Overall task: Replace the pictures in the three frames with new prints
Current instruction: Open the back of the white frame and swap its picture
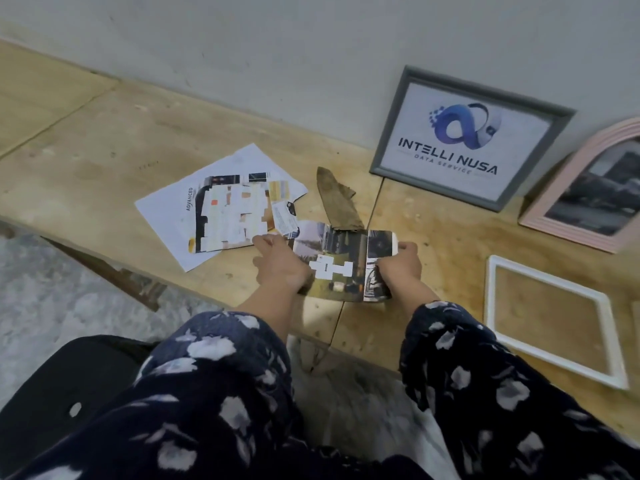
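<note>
I hold a printed photo sheet point(341, 263) over the wooden table point(104, 161), my left hand point(280, 265) gripping its left edge and my right hand point(401, 268) gripping its right edge. A grey frame point(471, 138) with a logo print leans on the wall at the back. To its right a pink arched frame point(585, 188) holds a dark picture. A white frame point(554, 320) lies flat at the right, with the wood showing through it. More prints on white paper point(221, 206) lie to the left of my hands.
A brown scrap of card or wood point(337, 199) lies just behind the held sheet. The table's front edge runs diagonally below my hands, with a grey floor point(52, 292) beyond it. A black stool seat point(69, 393) sits at the lower left.
</note>
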Motion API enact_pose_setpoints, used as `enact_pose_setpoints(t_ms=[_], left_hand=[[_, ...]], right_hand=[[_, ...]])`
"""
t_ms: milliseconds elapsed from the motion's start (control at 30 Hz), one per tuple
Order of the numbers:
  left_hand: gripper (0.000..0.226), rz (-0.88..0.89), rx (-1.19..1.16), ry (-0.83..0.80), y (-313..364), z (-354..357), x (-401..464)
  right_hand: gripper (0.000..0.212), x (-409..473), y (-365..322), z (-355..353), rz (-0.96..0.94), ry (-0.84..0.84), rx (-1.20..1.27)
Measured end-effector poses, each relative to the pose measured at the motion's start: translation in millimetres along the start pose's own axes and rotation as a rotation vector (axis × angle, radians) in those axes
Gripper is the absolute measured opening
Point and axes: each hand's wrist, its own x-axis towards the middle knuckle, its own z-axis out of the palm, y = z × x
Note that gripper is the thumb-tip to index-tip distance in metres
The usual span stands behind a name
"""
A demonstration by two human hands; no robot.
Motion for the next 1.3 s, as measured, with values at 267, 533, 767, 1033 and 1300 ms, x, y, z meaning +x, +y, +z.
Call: enact_pose_setpoints(t_ms=[267, 533, 767, 1033, 1300], left_hand=[[0.07, 0.019, -0.122, -0.034, 51, 26, -29], [0.038, 0.136, -0.098, -0.092, 127, 89, -82], [0.025, 0.236, -0.136, -0.077, 180, 159, -131], [0.042, 0.374, 0.122, -0.07, 204, 216, -171], [0.042, 0.449, 0.37, -0.087, 207, 225, -177]], right_hand=[[0.045, 12, 17, -53, -0.067, 0.045, 0.061], [0.043, 40, 74, -164, -0.037, 0.089, 0.111], [0.044, 69, 136, -256, -0.1, 0.103, 0.095], [0.052, 76, 204, -305, -0.118, 0.113, -0.087], [0.061, 81, 219, -307, -0.169, 0.091, -0.29]])
